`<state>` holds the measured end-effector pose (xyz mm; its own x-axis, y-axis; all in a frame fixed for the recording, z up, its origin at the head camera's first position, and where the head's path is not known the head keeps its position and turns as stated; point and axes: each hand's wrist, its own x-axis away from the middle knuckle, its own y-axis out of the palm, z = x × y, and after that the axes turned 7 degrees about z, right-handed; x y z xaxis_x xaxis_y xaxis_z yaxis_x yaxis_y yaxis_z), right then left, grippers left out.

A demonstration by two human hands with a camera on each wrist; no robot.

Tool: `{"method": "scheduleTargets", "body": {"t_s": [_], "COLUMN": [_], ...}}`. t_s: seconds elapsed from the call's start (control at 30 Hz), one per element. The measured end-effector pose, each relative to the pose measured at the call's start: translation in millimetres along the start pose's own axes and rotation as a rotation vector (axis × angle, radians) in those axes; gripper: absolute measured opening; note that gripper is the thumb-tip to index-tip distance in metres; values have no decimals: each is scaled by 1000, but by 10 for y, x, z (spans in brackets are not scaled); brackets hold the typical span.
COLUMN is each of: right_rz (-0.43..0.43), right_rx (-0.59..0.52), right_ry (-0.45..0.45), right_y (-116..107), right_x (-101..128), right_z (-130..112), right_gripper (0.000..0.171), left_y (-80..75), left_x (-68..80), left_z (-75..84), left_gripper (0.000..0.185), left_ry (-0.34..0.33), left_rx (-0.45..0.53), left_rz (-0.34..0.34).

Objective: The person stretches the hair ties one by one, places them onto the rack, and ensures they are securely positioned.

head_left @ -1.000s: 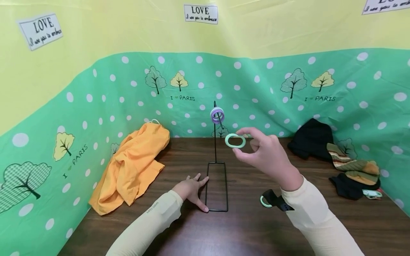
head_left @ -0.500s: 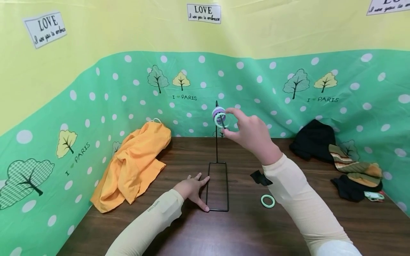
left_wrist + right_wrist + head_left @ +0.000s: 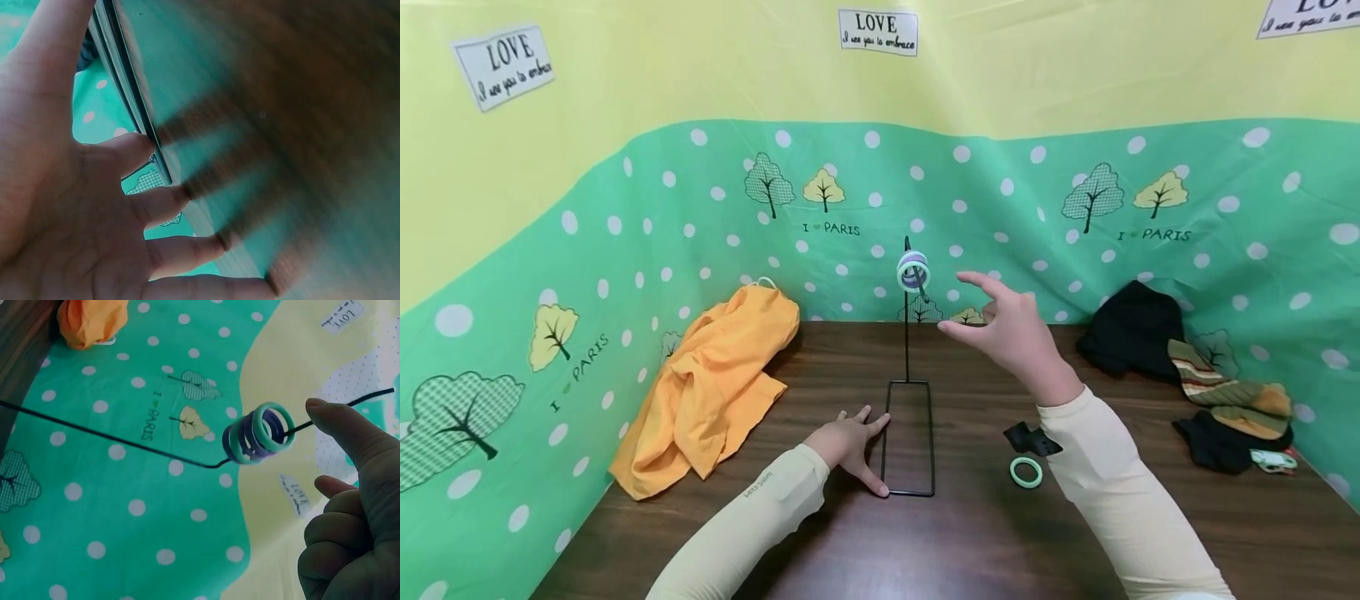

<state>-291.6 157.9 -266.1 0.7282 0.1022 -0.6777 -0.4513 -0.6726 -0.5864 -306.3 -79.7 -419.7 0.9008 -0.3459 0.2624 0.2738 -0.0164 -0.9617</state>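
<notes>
The right hand (image 3: 1011, 333) has let go and drawn back, fingers spread and empty, leaving the green ring (image 3: 913, 272) stacked on the wire stand (image 3: 907, 433). The left hand (image 3: 850, 446) stays flat on the table (image 3: 970, 542), touching the stand's base. Orange cloth (image 3: 715, 392) lies left, a spare ring (image 3: 1026, 472) right.

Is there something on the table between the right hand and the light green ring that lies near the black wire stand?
Nothing visible blocks it. The right hand hangs open in the air above the light green ring on the brown wooden table. A small black object lies just behind the ring, beside the sleeve.
</notes>
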Motion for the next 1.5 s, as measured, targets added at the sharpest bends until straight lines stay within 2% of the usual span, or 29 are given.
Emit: {"method": "scheduleTargets", "body": {"t_s": [0.3, 0.8, 1.17, 1.5], "right_rz": [15, -56, -124, -230], "right_rx": [-10, 30, 73, 94], "right_ry": [52, 209, 277, 389], "right_y": [-58, 19, 6, -31], "right_x": [156, 541, 752, 947], "right_z": [192, 551, 762, 879], "right_gripper": [64, 57, 56, 59], "left_y": [-16, 24, -38, -35], "left_x": [-21, -14, 0, 20], "left_z": [-10, -6, 1, 17], "left_gripper": [121, 120, 121, 120], "left_ry": [17, 2, -13, -11], "left_rx": [-14, 18, 19, 28], "left_rz": [-4, -5, -9, -18]}}
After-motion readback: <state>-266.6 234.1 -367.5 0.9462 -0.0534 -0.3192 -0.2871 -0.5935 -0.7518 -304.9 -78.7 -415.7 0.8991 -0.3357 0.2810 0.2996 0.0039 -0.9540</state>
